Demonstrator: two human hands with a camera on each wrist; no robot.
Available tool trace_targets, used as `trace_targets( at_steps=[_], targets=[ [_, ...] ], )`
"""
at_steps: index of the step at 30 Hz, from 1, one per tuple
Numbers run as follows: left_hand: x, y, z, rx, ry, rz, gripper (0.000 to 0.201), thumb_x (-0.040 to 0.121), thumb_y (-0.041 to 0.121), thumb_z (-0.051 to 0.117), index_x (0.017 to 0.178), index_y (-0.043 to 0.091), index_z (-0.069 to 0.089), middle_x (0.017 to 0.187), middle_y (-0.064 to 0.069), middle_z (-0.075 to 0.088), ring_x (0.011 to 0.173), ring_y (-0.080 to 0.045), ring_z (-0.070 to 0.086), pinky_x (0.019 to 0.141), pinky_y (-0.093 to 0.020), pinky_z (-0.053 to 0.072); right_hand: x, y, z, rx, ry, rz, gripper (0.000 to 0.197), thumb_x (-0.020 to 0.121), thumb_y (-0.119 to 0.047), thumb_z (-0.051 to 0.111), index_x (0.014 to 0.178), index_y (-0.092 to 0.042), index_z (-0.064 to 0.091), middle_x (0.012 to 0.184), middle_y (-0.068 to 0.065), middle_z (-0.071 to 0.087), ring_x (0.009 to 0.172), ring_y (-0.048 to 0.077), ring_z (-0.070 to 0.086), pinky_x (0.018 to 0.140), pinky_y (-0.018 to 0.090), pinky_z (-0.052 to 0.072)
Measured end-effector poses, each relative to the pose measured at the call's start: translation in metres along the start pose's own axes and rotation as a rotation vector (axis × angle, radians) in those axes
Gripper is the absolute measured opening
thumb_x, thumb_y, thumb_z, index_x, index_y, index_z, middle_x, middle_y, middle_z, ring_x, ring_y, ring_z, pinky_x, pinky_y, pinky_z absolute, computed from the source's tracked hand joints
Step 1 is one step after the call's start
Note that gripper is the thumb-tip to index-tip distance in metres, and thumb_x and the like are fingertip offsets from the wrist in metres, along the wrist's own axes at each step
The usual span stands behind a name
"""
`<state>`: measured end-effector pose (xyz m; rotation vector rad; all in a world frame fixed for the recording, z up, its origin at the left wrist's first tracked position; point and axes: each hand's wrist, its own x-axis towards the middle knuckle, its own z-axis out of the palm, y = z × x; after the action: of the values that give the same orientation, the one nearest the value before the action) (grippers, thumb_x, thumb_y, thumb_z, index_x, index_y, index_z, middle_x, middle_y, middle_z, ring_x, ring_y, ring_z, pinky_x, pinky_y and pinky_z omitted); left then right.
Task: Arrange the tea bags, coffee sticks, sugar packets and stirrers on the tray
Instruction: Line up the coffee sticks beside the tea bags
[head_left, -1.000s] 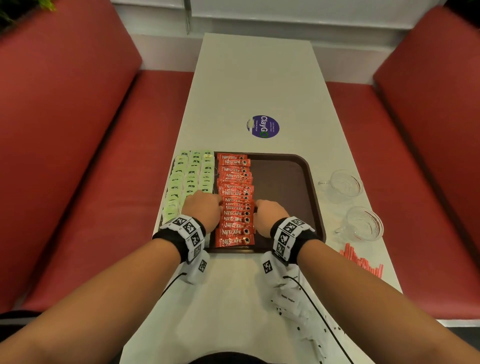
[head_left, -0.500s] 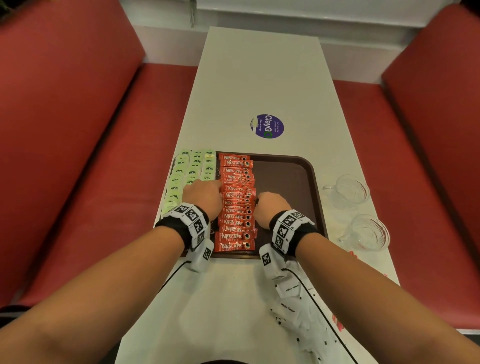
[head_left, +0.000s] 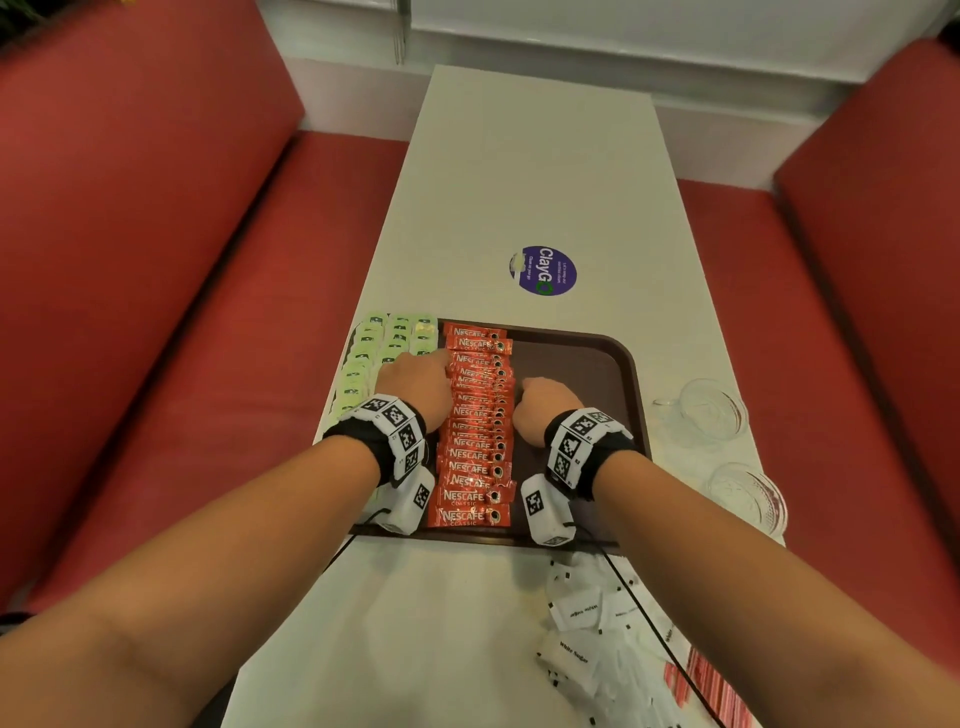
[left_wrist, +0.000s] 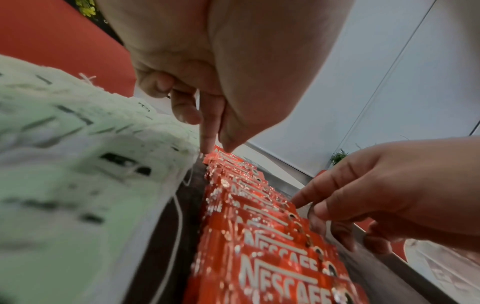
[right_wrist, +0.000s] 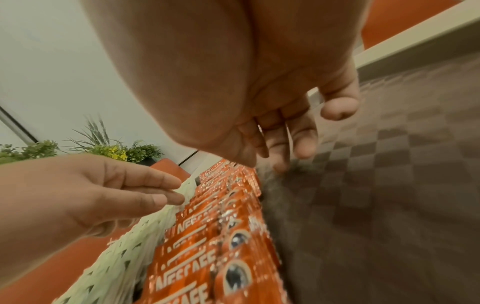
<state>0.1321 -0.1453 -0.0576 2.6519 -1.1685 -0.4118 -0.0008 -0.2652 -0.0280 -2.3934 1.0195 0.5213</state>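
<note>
A brown tray (head_left: 582, 374) holds a long column of red coffee sticks (head_left: 475, 457) down its left part. Rows of green tea bags (head_left: 382, 340) lie to the left of the column. My left hand (head_left: 418, 384) touches the sticks' left ends with index finger and thumb pointing down (left_wrist: 215, 149). My right hand (head_left: 543, 408) has straight fingers (right_wrist: 279, 164) down on the tray against the sticks' right ends. Neither hand holds anything. White sugar packets (head_left: 576, 616) and red-striped stirrers (head_left: 714, 686) lie on the table near me, right of centre.
Two clear glass cups (head_left: 714, 410) (head_left: 748, 499) stand on the white table (head_left: 530, 171) to the right of the tray. A purple round sticker (head_left: 543, 270) lies beyond the tray. Red bench seats (head_left: 208, 312) run along both sides.
Both hands have slid away from me along the two sides of the coffee stick column, from its middle toward its far end. The camera has tipped slightly.
</note>
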Motion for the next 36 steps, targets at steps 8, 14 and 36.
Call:
trace_targets(
  at_steps=[8,14,36],
  targets=[
    [0.023,0.003,0.005,-0.036,-0.079,-0.033,0.03,0.094,0.024,0.049,0.123,0.025,0.055,0.104,-0.003,0.071,0.088,-0.027,0.066,0.082,-0.04,0.054,0.013,-0.006,-0.002,0.064,-0.01,-0.034,0.024,0.099,-0.022,0.05,0.109,-0.009,0.068,0.107,0.009,0.071,0.095,0.026,0.067,0.088,0.038,0.056],
    [0.036,0.0,-0.001,-0.034,-0.017,-0.045,0.027,0.091,0.025,0.048,0.115,0.027,0.059,0.097,-0.002,0.069,0.085,-0.027,0.064,0.081,-0.041,0.055,0.02,-0.006,-0.011,0.071,0.034,0.016,0.026,0.099,-0.023,0.05,0.118,-0.009,0.059,0.123,0.012,0.063,0.107,0.028,0.062,0.085,0.035,0.049],
    [0.058,0.005,-0.01,-0.195,-0.016,-0.081,0.033,0.09,0.019,0.054,0.122,0.023,0.062,0.111,-0.002,0.07,0.095,-0.027,0.066,0.082,-0.038,0.055,0.04,-0.023,-0.023,0.181,0.018,-0.122,0.023,0.099,-0.029,0.054,0.111,-0.013,0.064,0.111,0.008,0.07,0.097,0.027,0.066,0.092,0.043,0.054]
  ],
)
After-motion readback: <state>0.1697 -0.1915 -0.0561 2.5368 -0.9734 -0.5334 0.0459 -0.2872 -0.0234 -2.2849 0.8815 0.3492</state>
